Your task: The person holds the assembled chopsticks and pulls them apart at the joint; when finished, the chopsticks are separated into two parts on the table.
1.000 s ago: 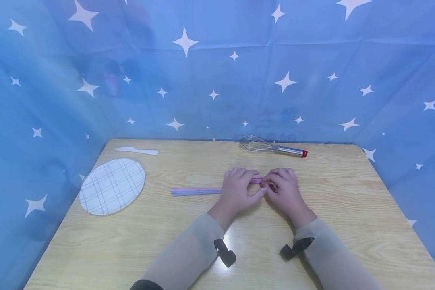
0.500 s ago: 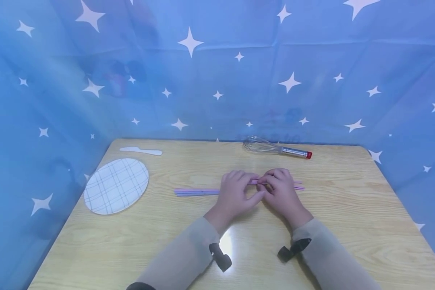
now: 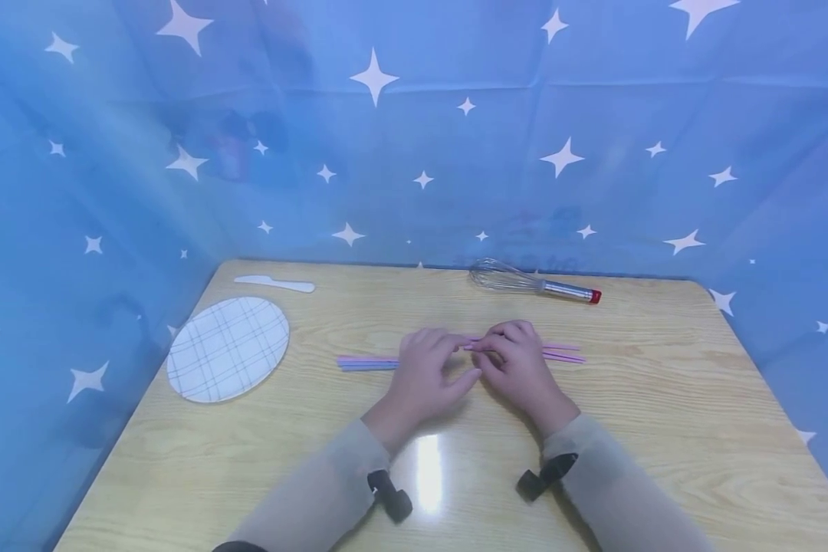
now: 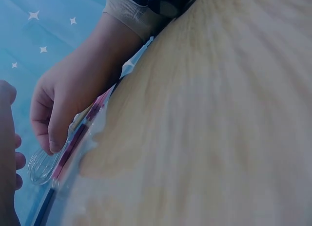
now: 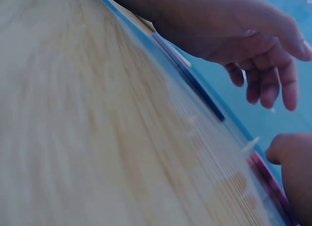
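In the head view my right hand (image 3: 514, 364) pinches the pink chopsticks (image 3: 564, 357) between thumb and fingers; their far ends show to its right. Just to its left, my left hand (image 3: 424, 376) hovers with loosely bent fingers, its index fingertip close to the right hand's fingertips. Blue and pink chopsticks (image 3: 369, 366) run out from behind the left hand toward the left. From the right wrist, the left hand (image 5: 243, 31) appears above the blue chopsticks (image 5: 190, 80), nothing between its fingers. The left wrist view has the right hand (image 4: 68, 99) with curled fingers over the pink chopsticks (image 4: 61, 165).
A whisk (image 3: 524, 282) with a red end lies at the back of the wooden table (image 3: 662, 429). At the left are a white knife (image 3: 274, 284) and a round checked plate or mat (image 3: 228, 350). A blue star-patterned curtain (image 3: 400, 130) surrounds the table.
Both hands have shifted left along the chopsticks, so more of the pink ends shows on the right and less of the blue ones on the left. The view has swung slightly.
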`<state>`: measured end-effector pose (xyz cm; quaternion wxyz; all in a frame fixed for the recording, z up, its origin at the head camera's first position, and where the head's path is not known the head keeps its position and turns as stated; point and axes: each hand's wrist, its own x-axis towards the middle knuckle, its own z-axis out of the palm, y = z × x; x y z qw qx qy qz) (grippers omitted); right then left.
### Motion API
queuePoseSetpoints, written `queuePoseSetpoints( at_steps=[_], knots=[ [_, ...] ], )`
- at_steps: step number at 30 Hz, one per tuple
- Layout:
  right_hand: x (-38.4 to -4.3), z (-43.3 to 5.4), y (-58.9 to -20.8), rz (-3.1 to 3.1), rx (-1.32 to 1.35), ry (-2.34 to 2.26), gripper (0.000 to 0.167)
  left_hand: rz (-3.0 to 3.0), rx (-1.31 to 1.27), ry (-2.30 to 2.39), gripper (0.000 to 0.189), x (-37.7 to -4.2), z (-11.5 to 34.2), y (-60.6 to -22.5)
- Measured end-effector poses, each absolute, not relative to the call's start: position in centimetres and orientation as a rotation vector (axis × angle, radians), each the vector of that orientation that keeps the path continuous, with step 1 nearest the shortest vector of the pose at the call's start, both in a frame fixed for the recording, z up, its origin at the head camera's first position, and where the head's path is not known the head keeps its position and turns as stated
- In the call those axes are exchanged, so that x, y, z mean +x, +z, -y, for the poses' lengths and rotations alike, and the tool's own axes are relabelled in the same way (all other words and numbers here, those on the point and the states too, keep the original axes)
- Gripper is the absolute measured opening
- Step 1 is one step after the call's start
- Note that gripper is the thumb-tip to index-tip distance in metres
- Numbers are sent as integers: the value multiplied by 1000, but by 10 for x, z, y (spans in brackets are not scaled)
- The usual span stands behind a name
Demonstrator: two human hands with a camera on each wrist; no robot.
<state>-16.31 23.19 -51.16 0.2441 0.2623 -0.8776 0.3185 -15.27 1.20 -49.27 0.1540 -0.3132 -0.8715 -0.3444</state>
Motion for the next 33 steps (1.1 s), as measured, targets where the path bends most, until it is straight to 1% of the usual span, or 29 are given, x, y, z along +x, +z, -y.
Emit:
queuePoseSetpoints(
  at_steps=[8, 14, 16, 22, 25, 33],
  knots=[
    [-160, -210, -507, 2387, 772, 881, 11, 2572, -806, -1037, 45, -152, 16, -492],
    [-159, -188, -501, 2527, 735, 901, 28, 2639, -657, -1049, 39, -164, 45, -491],
    [-159, -181, -500, 2556, 737, 904, 29, 2664, -595, -1037, 39, -169, 56, -492],
    [-157, -161, -499, 2540, 795, 901, 20, 2707, -496, -1001, 36, -176, 86, -496],
    [-156, -153, -499, 2521, 815, 895, 19, 2697, -471, -1006, 34, -176, 98, -499],
    [-155, -151, -503, 2556, 808, 790, 13, 2681, -522, -1061, 18, -180, 110, -510]
  ],
)
